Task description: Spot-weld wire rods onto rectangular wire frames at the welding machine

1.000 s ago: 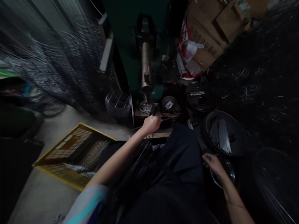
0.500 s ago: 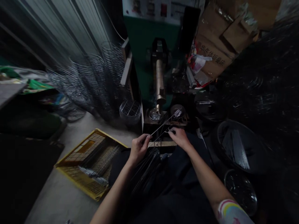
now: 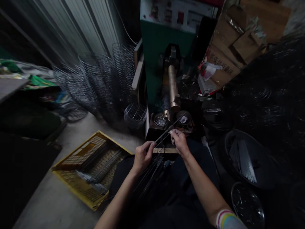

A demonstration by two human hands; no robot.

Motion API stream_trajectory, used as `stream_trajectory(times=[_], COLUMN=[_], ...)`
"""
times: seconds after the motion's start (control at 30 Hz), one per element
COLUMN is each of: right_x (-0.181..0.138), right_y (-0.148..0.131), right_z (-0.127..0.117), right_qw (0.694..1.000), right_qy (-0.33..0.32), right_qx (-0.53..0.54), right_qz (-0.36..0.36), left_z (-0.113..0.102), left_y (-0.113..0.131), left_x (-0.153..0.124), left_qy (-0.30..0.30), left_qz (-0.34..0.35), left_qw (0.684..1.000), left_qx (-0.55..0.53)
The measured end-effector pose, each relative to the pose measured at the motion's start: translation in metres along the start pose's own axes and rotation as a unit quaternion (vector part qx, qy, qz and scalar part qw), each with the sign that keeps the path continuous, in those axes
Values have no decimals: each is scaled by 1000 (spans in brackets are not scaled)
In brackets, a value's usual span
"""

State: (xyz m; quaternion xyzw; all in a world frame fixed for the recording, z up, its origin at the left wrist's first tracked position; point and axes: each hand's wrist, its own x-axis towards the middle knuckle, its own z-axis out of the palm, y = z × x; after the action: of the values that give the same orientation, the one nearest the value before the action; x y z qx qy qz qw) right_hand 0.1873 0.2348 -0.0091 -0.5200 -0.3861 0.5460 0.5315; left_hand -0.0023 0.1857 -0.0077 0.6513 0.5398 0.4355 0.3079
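Note:
My left hand [image 3: 143, 156] is closed around the near end of a thin metal rod [image 3: 162, 136], which slants up and right toward the tip of the machine's electrode [image 3: 167, 114]. My right hand [image 3: 179, 141] is closed in a pinch on a small piece of wire [image 3: 168, 131], held against or very near the rod; whether they touch I cannot tell. Just behind the hands, a round dish [image 3: 160, 120] holds small shiny metal bits. Beside it sits a darker dish [image 3: 188, 117] with a pale scrap in it. More thin rods [image 3: 152, 171] lie across my lap.
A yellow plastic crate [image 3: 71, 186] with bundled rods stands on the floor at left. Stacked wire rings [image 3: 95, 79] rise behind it. The green machine [image 3: 153, 60] stands ahead, a cardboard box [image 3: 219, 65] beside it. At right, a black tub [image 3: 227, 159] holds metal strips.
The view has shifted, so the machine sits farther right in the picture. My right hand has brought the wire piece closer to the rod. Both hands keep their hold.

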Motion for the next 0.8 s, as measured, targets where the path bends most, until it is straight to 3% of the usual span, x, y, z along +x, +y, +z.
stream_trajectory(times=[0.8], right_x=[14], right_y=[-15], right_z=[7], right_qw=[998], right_qy=[4], right_qx=[41], right_qz=[-37], left_z=[2], left_y=[-1], left_x=[20], left_qy=[18], left_qz=[45], left_qw=[999], left_qx=[-1])
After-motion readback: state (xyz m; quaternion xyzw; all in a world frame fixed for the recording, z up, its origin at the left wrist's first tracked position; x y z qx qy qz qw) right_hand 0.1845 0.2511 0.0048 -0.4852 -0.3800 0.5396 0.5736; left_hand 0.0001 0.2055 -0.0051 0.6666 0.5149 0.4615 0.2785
